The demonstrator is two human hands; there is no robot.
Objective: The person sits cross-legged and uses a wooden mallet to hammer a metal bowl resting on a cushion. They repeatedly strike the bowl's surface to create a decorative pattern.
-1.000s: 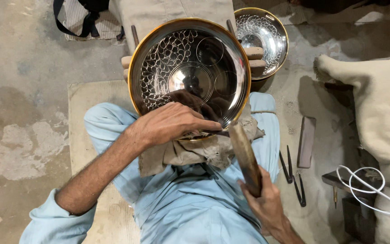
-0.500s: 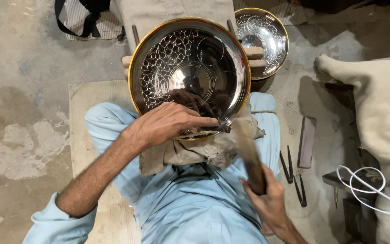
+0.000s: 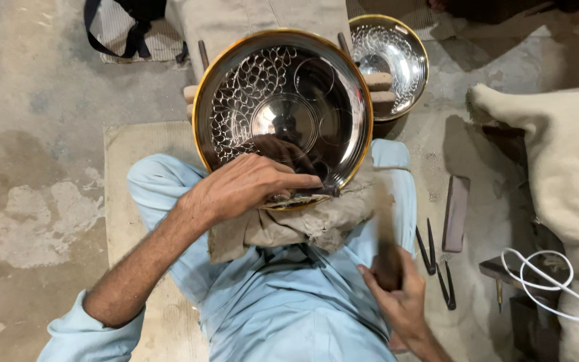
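Beyond our fingers sit a second, smaller patterned silver bowl [image 3: 389, 64], a pale sack [image 3: 557, 161], a white cable [image 3: 544, 281] and dark slim metal tools [image 3: 437, 261] on the concrete floor [image 3: 35, 134]. Our left hand [image 3: 249, 188] pinches a small dark punch [image 3: 316, 191], fingers clenched on it, its tip against the near rim of the large gold-rimmed, engraved round metal dish [image 3: 283, 110]. The dish rests on a crumpled beige cloth [image 3: 303, 228] just under those fingers. Our right hand [image 3: 400, 305] grips a blurred wooden-handled hammer [image 3: 387, 241].
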